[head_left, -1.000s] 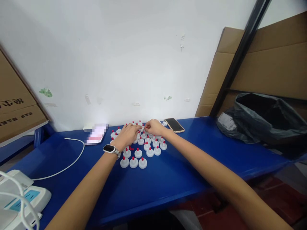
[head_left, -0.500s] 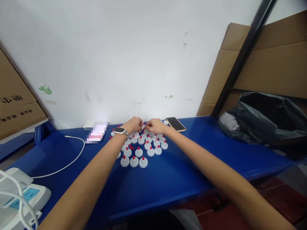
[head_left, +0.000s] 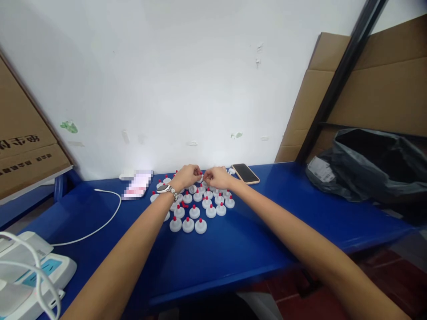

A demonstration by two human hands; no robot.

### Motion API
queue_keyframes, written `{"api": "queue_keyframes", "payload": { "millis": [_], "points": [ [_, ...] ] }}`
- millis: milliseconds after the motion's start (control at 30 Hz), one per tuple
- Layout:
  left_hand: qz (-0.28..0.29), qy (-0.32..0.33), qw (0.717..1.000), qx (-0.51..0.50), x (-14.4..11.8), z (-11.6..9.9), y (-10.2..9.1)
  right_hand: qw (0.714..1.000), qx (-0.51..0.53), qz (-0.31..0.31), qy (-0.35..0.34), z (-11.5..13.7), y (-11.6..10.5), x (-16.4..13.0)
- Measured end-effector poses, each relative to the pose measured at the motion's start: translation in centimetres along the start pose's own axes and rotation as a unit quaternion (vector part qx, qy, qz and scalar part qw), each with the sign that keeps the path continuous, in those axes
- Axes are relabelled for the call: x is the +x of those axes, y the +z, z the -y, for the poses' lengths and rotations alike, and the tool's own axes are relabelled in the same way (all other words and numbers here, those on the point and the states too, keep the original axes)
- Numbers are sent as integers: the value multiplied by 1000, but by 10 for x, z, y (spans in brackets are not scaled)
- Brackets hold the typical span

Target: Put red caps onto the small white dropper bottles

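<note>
Many white round nozzle caps with red tips stand in loose rows on the blue table, among them a front cap (head_left: pixel 200 226). At the far side of the group, my left hand (head_left: pixel 188 176) has its fingers closed at a white nozzle cap (head_left: pixel 200 178) with a red tip. Just right of it, my right hand (head_left: pixel 217 178) is pinched close to the same cap; what its fingertips hold is too small to make out. Small loose red tips (head_left: pixel 184 205) lie between the caps. My left wrist and forearm hide some caps.
A phone (head_left: pixel 245 173) lies right of the caps, and a blurred-out pink-white item (head_left: pixel 137 184) left of them. A white cable (head_left: pixel 100 229) runs to a power strip (head_left: pixel 50 271) at front left. A grey plastic bag (head_left: pixel 367 164) sits at right, near cardboard.
The left wrist has turned and shifted slightly, so more caps show on the left. The fingers of both hands stay close together at the far caps. The view has moved slightly.
</note>
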State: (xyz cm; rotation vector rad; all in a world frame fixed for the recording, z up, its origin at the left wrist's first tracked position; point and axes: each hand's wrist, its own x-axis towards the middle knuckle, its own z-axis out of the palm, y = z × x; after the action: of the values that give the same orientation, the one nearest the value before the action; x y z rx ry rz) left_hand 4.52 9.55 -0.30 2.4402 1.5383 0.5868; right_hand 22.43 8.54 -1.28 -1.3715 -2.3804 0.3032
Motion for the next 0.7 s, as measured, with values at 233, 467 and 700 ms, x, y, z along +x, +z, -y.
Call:
{"api": "queue_keyframes", "payload": {
  "millis": [233, 467, 700],
  "points": [
    [14, -1, 998, -58, -8, 1, 5, 999, 34, -31, 16, 3, 0, -4],
    [29, 5, 998, -56, -13, 5, 6, 985, 42, -155, 66, -20, -18, -32],
    [-28, 69, 997, -5, -4, -31, 0, 974, -69, -150, 153, -60, -20, -49]
  ]
}}
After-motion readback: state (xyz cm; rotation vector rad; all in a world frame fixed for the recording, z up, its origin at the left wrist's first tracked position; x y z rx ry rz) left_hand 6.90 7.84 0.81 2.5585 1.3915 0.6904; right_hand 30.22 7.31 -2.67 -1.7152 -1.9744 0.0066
